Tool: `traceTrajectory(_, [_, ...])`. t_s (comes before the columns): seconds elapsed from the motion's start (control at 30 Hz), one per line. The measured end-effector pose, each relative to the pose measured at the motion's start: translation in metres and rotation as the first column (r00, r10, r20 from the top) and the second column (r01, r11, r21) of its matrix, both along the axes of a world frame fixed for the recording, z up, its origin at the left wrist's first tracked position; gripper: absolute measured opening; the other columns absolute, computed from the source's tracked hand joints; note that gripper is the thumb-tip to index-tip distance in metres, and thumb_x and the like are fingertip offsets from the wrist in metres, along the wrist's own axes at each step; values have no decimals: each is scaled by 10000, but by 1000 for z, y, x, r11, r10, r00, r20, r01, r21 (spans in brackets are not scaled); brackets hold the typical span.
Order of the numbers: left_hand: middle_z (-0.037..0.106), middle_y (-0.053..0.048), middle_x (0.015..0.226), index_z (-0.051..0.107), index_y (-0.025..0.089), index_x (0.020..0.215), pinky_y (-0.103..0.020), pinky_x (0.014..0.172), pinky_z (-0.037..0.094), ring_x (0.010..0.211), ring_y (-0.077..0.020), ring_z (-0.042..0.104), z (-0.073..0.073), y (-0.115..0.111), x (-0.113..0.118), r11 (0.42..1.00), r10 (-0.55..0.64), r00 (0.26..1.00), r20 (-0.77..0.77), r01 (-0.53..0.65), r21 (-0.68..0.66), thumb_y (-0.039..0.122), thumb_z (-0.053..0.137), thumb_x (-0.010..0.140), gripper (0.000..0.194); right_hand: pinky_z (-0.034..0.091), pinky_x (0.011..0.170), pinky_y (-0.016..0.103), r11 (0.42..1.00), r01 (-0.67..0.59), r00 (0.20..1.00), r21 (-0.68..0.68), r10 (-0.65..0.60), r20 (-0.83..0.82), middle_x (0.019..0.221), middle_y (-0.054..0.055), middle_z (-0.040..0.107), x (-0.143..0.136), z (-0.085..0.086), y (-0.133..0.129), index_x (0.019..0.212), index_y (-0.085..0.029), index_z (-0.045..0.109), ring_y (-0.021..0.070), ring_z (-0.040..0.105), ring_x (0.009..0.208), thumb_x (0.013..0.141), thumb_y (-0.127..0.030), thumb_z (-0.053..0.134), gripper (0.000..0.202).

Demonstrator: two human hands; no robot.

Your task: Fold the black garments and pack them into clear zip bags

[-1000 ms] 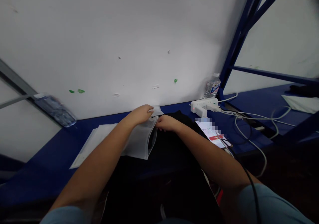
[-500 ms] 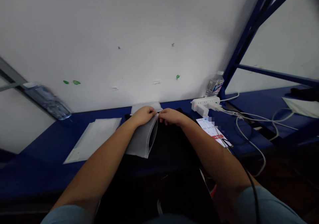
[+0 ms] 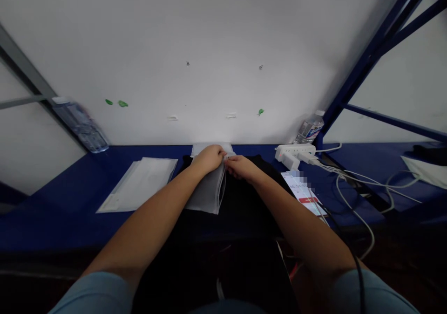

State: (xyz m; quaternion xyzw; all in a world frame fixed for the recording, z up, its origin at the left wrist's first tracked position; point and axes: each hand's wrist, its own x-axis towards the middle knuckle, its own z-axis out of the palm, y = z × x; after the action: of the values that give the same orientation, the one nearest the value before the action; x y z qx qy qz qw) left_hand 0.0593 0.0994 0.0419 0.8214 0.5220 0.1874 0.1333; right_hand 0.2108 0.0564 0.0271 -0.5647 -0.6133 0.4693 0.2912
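Observation:
My left hand [image 3: 211, 158] is closed on the top edge of a translucent white zip bag [image 3: 206, 193]. Pinching the same bag near its upper right corner is my right hand [image 3: 240, 166], its fingers curled close to the left fingertips. The bag slants down toward me over black cloth [image 3: 244, 207], with its right edge showing separate layers. Behind my left hand another pale translucent bag [image 3: 199, 148] lies by the wall. Further left, flat translucent bags [image 3: 139, 183] lie overlapping on the blue table [image 3: 63, 202].
At right are a white power strip [image 3: 296, 152] with plugs and cables, a lit phone [image 3: 303, 193], and a labelled plastic bottle [image 3: 310, 127]. A large clear bottle [image 3: 82, 125] leans at left. Blue frame bars [image 3: 363, 67] rise at right; a white wall [image 3: 223, 39] stands behind.
The view has shifted, so the scene sits a little further right. The bag's open right side looks narrower, its layers closer together, and my fingers remain at its top edge.

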Motion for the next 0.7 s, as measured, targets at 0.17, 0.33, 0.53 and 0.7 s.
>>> traceTrajectory(0.17, [758, -127, 988, 749, 147, 959, -323, 830, 476, 929, -238, 672, 3, 6, -3, 993, 115, 993, -4, -114, 35, 322, 520, 972, 288, 255, 367, 197, 993, -102, 994, -63, 100, -43, 492, -64, 456, -7, 7, -11, 641, -182, 536, 58, 381, 385, 967, -248, 512, 334])
traceTrajectory(0.33, [760, -127, 987, 751, 147, 969, -318, 822, 480, 920, -236, 679, 9, 10, -9, 980, 187, 981, 39, -190, 64, 328, 518, 977, 295, 240, 348, 188, 972, -220, 975, -86, 217, -47, 496, -63, 473, -7, 9, -20, 653, -170, 573, 51, 381, 375, 943, -277, 547, 310])
traceTrajectory(0.53, [756, -141, 1048, 752, 136, 1023, -314, 885, 483, 991, -239, 680, 15, 17, -21, 957, 275, 959, 70, -280, 75, 317, 515, 980, 301, 245, 351, 182, 883, -444, 896, -150, 439, -68, 512, -58, 507, -8, 10, -30, 693, -153, 639, 47, 380, 378, 917, -292, 561, 275])
traceTrajectory(0.7, [752, -143, 1093, 744, 134, 1059, -328, 913, 484, 1032, -245, 676, 15, 20, -27, 942, 317, 943, 97, -326, 87, 309, 494, 985, 314, 245, 361, 181, 797, -554, 826, -240, 562, -43, 520, -59, 524, -14, 13, -42, 707, -151, 676, 40, 371, 378, 905, -302, 572, 269])
